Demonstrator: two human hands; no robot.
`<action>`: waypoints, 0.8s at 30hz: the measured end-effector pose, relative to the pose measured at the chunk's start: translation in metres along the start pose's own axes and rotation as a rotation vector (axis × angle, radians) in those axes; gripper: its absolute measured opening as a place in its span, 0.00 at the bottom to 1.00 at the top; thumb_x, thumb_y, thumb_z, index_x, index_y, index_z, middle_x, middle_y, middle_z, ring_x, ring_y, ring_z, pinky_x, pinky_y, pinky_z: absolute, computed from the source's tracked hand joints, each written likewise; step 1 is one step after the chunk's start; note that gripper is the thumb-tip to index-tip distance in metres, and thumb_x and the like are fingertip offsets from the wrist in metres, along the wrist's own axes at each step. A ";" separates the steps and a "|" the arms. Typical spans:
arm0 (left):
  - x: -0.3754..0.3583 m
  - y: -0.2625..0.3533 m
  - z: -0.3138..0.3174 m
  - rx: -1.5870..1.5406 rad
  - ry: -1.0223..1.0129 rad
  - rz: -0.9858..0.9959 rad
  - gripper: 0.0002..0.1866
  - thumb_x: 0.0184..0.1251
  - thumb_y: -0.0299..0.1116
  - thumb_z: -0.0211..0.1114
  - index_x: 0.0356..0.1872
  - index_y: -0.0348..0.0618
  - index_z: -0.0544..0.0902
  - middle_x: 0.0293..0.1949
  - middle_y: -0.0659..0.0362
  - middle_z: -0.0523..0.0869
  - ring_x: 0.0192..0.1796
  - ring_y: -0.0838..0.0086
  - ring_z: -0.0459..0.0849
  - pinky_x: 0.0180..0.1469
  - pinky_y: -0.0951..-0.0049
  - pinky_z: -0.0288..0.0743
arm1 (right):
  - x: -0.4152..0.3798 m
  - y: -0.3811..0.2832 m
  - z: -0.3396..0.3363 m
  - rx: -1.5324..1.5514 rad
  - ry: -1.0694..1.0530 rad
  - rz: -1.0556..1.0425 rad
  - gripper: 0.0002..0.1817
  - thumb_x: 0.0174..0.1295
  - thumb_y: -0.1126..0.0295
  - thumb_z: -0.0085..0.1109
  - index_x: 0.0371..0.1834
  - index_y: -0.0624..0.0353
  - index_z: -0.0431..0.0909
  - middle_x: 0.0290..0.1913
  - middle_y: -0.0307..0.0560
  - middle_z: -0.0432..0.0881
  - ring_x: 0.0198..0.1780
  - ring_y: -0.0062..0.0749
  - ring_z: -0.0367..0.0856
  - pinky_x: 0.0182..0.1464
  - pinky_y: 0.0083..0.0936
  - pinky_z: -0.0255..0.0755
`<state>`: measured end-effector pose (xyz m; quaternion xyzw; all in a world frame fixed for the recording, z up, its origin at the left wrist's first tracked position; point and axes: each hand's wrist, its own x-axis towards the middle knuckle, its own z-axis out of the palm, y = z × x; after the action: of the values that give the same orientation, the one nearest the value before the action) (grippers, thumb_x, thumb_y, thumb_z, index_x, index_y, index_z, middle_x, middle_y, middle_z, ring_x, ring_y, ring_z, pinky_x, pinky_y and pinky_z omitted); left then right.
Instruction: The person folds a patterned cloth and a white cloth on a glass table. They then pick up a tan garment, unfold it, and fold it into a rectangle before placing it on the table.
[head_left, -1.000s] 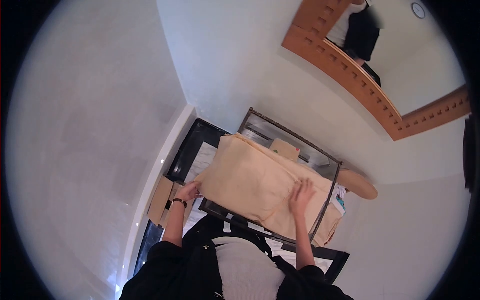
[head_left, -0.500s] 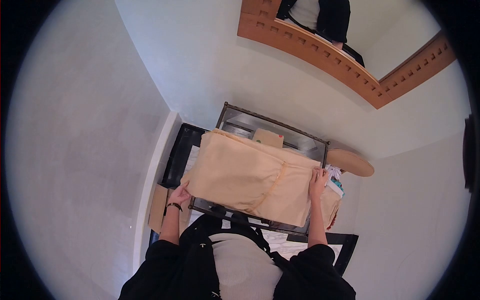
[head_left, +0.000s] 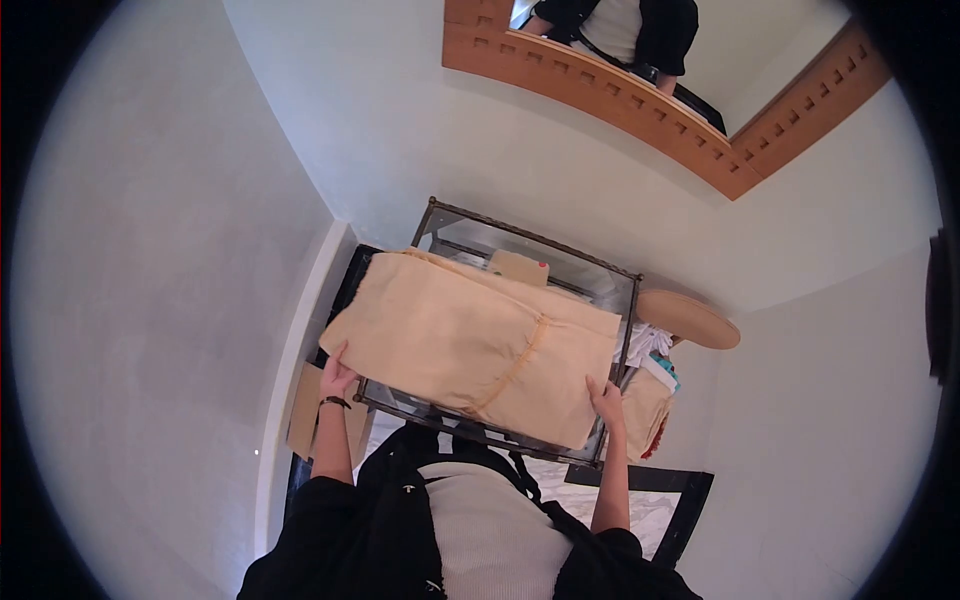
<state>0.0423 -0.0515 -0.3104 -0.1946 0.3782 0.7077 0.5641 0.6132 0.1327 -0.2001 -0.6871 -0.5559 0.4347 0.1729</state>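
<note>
A folded peach-coloured cloth (head_left: 450, 335) with a gathered seam across it lies over a glass-topped table (head_left: 535, 240) with a dark metal frame. Its left end reaches out past the table frame. At the near left corner, my left hand (head_left: 338, 375) pinches the fabric between thumb and fingers. My right hand (head_left: 606, 402) grips the right edge, thumb on top and the other fingers partly hidden. Behind the cloth, a piece of brown cardboard (head_left: 520, 267) with a red dot shows on the table.
Right of the table are a round tan board (head_left: 690, 318) and a bag (head_left: 648, 412) with white and teal fabrics. A cardboard box (head_left: 305, 410) stands at the lower left. A wood-framed mirror (head_left: 600, 85) hangs on the wall ahead.
The cloth's left end has shifted left and outward with my left hand. My right hand has slid nearer to me along the right edge, its thumb now on top. The view has tilted slightly.
</note>
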 end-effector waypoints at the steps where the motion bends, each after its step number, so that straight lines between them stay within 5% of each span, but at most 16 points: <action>1: -0.003 0.002 0.001 -0.011 -0.055 0.022 0.26 0.63 0.27 0.67 0.63 0.42 0.71 0.62 0.52 0.76 0.65 0.59 0.73 0.68 0.55 0.67 | -0.001 0.001 0.000 0.087 -0.003 -0.073 0.27 0.66 0.55 0.59 0.53 0.72 0.76 0.46 0.59 0.84 0.48 0.38 0.83 0.51 0.30 0.73; 5: -0.019 0.006 0.014 0.102 -0.075 0.210 0.25 0.64 0.26 0.65 0.63 0.40 0.71 0.62 0.53 0.77 0.64 0.59 0.75 0.67 0.58 0.69 | 0.007 0.016 0.002 0.104 0.127 -0.332 0.24 0.67 0.59 0.58 0.55 0.71 0.75 0.47 0.59 0.84 0.50 0.41 0.83 0.53 0.32 0.73; 11: -0.072 -0.007 0.052 0.476 -0.040 0.327 0.27 0.59 0.24 0.69 0.60 0.37 0.71 0.56 0.52 0.79 0.56 0.66 0.81 0.56 0.66 0.79 | 0.012 0.006 -0.036 -0.002 0.274 -0.238 0.26 0.67 0.54 0.56 0.55 0.69 0.75 0.48 0.65 0.83 0.52 0.52 0.82 0.54 0.36 0.72; 14: -0.124 -0.031 0.085 0.748 0.081 0.357 0.29 0.54 0.26 0.74 0.57 0.35 0.71 0.54 0.52 0.79 0.52 0.70 0.81 0.52 0.69 0.81 | 0.020 0.006 -0.059 -0.159 0.373 -0.185 0.24 0.68 0.56 0.56 0.55 0.69 0.76 0.50 0.64 0.83 0.53 0.49 0.82 0.55 0.36 0.72; 20: -0.117 -0.049 0.050 1.351 0.183 0.646 0.22 0.51 0.35 0.75 0.45 0.34 0.79 0.39 0.52 0.86 0.42 0.66 0.85 0.44 0.69 0.78 | 0.041 0.020 -0.067 -0.303 0.226 -0.055 0.29 0.67 0.52 0.54 0.61 0.66 0.71 0.53 0.67 0.79 0.56 0.57 0.77 0.58 0.41 0.69; 24: -0.104 -0.049 0.050 1.596 0.307 0.755 0.25 0.53 0.41 0.74 0.46 0.34 0.78 0.40 0.46 0.84 0.44 0.55 0.84 0.47 0.62 0.77 | 0.072 0.038 -0.054 -0.278 0.476 -0.492 0.27 0.67 0.61 0.53 0.66 0.61 0.65 0.63 0.64 0.71 0.65 0.53 0.68 0.65 0.40 0.63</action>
<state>0.1262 -0.0780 -0.2214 0.3006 0.8678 0.3388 0.2043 0.6791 0.1998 -0.2266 -0.6316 -0.7026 0.1281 0.3017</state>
